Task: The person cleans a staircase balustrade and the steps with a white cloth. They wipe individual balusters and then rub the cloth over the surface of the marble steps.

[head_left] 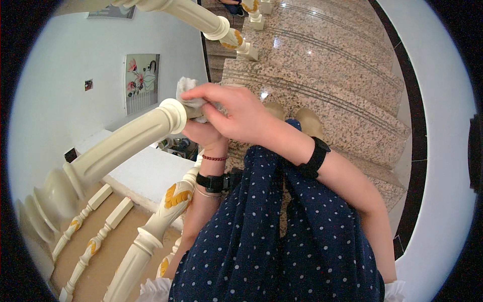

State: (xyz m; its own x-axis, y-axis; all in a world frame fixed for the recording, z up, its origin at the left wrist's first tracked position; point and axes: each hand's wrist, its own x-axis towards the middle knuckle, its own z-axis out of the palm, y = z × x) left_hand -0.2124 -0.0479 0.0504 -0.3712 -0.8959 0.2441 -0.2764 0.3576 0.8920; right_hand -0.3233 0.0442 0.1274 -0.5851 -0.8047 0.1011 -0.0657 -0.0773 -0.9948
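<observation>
A crumpled white cloth (187,88) is pinched in the fingers of my right hand (240,111). They press it around the lower end of a cream fluted baluster (131,128), just past its round collar. My left hand (205,134) is under the right one, against the far side of the same baluster end. Its fingers are mostly hidden, so their grip does not show. Part of the cloth also shows between the two hands.
Speckled pinkish stone stairs (322,65) with dark grooved edges surround my feet. Another cream baluster with gold leaf carving (178,196) rises by my left forearm. Left of the railing lie a white ledge (151,171) and a flower picture (142,80). A person's leg (234,8) shows at the top.
</observation>
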